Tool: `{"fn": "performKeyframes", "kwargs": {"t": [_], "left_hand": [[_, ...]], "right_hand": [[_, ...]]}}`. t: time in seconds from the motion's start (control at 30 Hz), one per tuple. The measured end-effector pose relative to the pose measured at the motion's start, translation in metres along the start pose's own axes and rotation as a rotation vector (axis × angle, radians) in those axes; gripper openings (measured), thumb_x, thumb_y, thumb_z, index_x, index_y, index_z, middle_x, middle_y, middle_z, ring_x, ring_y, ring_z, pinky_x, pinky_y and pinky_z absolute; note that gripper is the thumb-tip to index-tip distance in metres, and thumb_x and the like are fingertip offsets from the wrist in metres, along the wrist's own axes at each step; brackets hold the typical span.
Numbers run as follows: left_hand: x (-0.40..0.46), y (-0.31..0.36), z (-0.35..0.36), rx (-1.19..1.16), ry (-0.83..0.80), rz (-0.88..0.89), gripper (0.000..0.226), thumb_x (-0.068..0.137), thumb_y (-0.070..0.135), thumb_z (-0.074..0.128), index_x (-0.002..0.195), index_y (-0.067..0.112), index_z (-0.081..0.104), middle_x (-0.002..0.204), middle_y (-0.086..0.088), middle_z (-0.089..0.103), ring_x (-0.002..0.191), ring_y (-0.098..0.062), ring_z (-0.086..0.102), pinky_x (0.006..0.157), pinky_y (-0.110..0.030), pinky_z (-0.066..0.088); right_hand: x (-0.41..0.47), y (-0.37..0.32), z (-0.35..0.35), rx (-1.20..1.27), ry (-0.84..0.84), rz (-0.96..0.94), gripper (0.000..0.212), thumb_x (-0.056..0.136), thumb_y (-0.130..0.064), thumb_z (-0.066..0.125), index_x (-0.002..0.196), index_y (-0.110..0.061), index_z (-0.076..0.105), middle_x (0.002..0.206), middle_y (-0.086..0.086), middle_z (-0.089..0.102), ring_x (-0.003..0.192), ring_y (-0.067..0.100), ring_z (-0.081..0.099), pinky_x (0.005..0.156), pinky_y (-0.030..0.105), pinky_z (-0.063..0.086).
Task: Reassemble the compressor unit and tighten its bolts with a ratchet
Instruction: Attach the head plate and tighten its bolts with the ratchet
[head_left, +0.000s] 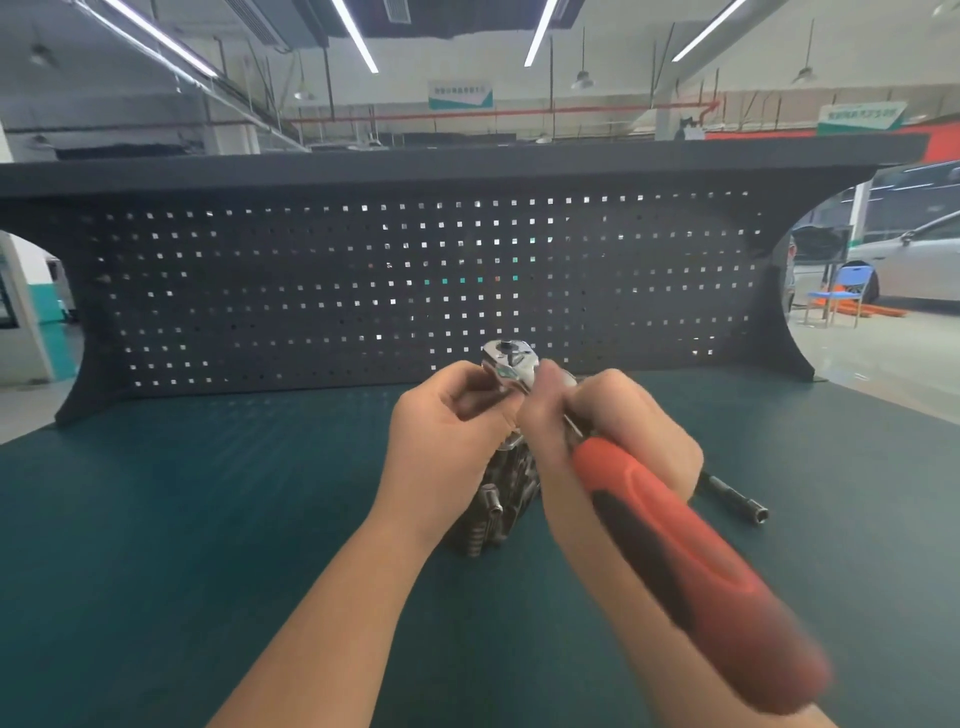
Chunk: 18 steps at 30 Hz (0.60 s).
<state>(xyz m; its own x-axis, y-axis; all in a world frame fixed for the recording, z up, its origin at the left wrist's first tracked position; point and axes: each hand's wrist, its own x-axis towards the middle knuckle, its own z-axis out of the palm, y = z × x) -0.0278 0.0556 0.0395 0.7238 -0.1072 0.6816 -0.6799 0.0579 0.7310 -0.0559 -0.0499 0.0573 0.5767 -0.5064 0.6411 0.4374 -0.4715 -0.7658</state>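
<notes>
- Compressor unit (501, 499): grey ribbed metal body, standing on the green bench mat (208, 519), centre of view, directly below both hands. Upper part hidden by the hands; lower fins and one cylindrical boss on the near-left face visible.
- Ratchet (670, 551): chrome head (509, 361) raised above the unit, held up in front of the pegboard. The shaft slopes down and toward the viewer into an orange-and-black grip that ends at lower right, blurred. Whether the head is seated on a bolt cannot be told; the underside of the head is hidden.
- Left hand (447, 436): fingers curled in, fingertips closed on a small dark piece just under the left side of the ratchet head. What the piece is cannot be told.
- Right hand (618, 431): fingers wrapped around the ratchet's neck just behind the head, thumb up against the head's right side. Firm closed grip, no gap between fingers.
- Both forearms enter from the bottom edge, converging over the unit.
- Extension socket bar (732, 496): dark, lying flat on the mat just right of the right hand, open socket end pointing to the right and toward the viewer. Not touched by either hand.
- Pegboard back panel (363, 270): dark, square holes, upright at the far edge of the bench.
- Beyond it: workshop hall with ceiling strip lights; blue chair (839, 296) and a pale car (919, 260) at far right.
</notes>
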Motion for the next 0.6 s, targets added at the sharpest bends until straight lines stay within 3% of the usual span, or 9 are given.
{"fn": "performKeyframes", "kwargs": {"t": [0.07, 0.13, 0.2, 0.27, 0.33, 0.4, 0.47, 0.53, 0.6], "left_hand": [[0.001, 0.0, 0.0, 0.008, 0.002, 0.004, 0.017, 0.09, 0.015, 0.068, 0.075, 0.023, 0.07, 0.063, 0.012, 0.07, 0.059, 0.004, 0.062, 0.056, -0.007, 0.044], [0.001, 0.001, -0.001, 0.017, -0.013, -0.005, 0.01, 0.089, 0.012, 0.069, 0.088, 0.021, 0.073, 0.077, 0.008, 0.076, 0.073, -0.002, 0.071, 0.066, -0.01, 0.049], [0.002, 0.002, 0.0, 0.048, -0.025, -0.005, 0.013, 0.09, 0.013, 0.067, 0.092, 0.024, 0.074, 0.081, 0.007, 0.077, 0.079, -0.006, 0.073, 0.07, -0.012, 0.051], [0.001, 0.004, 0.0, 0.084, -0.04, 0.002, 0.015, 0.091, 0.014, 0.066, 0.093, 0.026, 0.074, 0.08, 0.01, 0.076, 0.079, -0.005, 0.072, 0.069, -0.01, 0.05], [0.001, 0.003, 0.001, 0.127, -0.034, 0.011, 0.013, 0.091, 0.016, 0.067, 0.094, 0.026, 0.074, 0.08, 0.011, 0.076, 0.077, -0.005, 0.072, 0.067, -0.009, 0.049], [0.003, 0.001, -0.001, 0.13, -0.009, -0.007, 0.009, 0.089, 0.018, 0.07, 0.094, 0.024, 0.074, 0.08, 0.01, 0.076, 0.077, -0.006, 0.073, 0.067, -0.011, 0.051], [0.003, 0.0, -0.002, 0.066, 0.006, -0.032, 0.007, 0.085, 0.02, 0.075, 0.092, 0.022, 0.075, 0.081, 0.008, 0.077, 0.077, -0.006, 0.072, 0.066, -0.012, 0.051], [0.002, 0.004, 0.0, 0.004, -0.004, -0.008, 0.007, 0.083, 0.031, 0.075, 0.077, 0.027, 0.074, 0.072, 0.014, 0.073, 0.066, 0.004, 0.067, 0.059, -0.007, 0.046], [-0.001, 0.008, 0.002, 0.009, -0.02, 0.035, 0.024, 0.08, 0.048, 0.063, 0.061, 0.035, 0.07, 0.056, 0.023, 0.063, 0.053, 0.01, 0.056, 0.051, -0.003, 0.039]], "right_hand": [[-0.003, 0.002, 0.0, 0.08, 0.052, -0.104, 0.042, 0.086, -0.035, 0.062, 0.06, -0.01, 0.04, 0.057, 0.012, 0.043, 0.059, 0.005, 0.041, 0.044, 0.01, 0.033], [-0.004, 0.006, -0.006, 0.366, 0.121, -0.137, 0.034, 0.081, -0.04, 0.06, 0.062, -0.015, 0.046, 0.052, 0.008, 0.05, 0.045, 0.003, 0.041, 0.046, 0.013, 0.035], [0.008, 0.016, -0.011, 0.789, 0.015, 0.083, 0.035, 0.085, -0.029, 0.062, 0.057, -0.023, 0.042, 0.044, -0.001, 0.044, 0.039, 0.009, 0.042, 0.042, 0.019, 0.034], [0.022, 0.026, -0.009, 1.147, -0.134, 0.424, 0.034, 0.093, -0.018, 0.06, 0.066, -0.022, 0.04, 0.049, -0.002, 0.04, 0.04, 0.009, 0.037, 0.04, 0.018, 0.028], [0.026, 0.025, -0.007, 1.192, -0.148, 0.488, 0.036, 0.096, -0.015, 0.056, 0.065, -0.021, 0.04, 0.05, -0.002, 0.038, 0.041, 0.009, 0.035, 0.041, 0.019, 0.027], [0.018, 0.023, -0.007, 0.939, -0.072, 0.248, 0.044, 0.094, -0.019, 0.058, 0.055, -0.025, 0.04, 0.047, -0.001, 0.041, 0.041, 0.01, 0.038, 0.043, 0.021, 0.032], [0.01, 0.016, -0.012, 0.494, -0.013, -0.063, 0.043, 0.09, -0.031, 0.058, 0.05, -0.021, 0.045, 0.045, -0.005, 0.045, 0.042, 0.005, 0.04, 0.047, 0.02, 0.035], [0.001, 0.007, -0.013, 0.109, -0.011, -0.421, 0.045, 0.091, -0.033, 0.056, 0.048, -0.02, 0.053, 0.043, -0.005, 0.044, 0.039, 0.007, 0.04, 0.046, 0.021, 0.032], [-0.015, 0.003, -0.008, 0.09, 0.103, -0.727, 0.046, 0.089, -0.017, 0.058, 0.047, -0.007, 0.043, 0.046, 0.004, 0.033, 0.04, 0.02, 0.031, 0.043, 0.025, 0.027]]}}
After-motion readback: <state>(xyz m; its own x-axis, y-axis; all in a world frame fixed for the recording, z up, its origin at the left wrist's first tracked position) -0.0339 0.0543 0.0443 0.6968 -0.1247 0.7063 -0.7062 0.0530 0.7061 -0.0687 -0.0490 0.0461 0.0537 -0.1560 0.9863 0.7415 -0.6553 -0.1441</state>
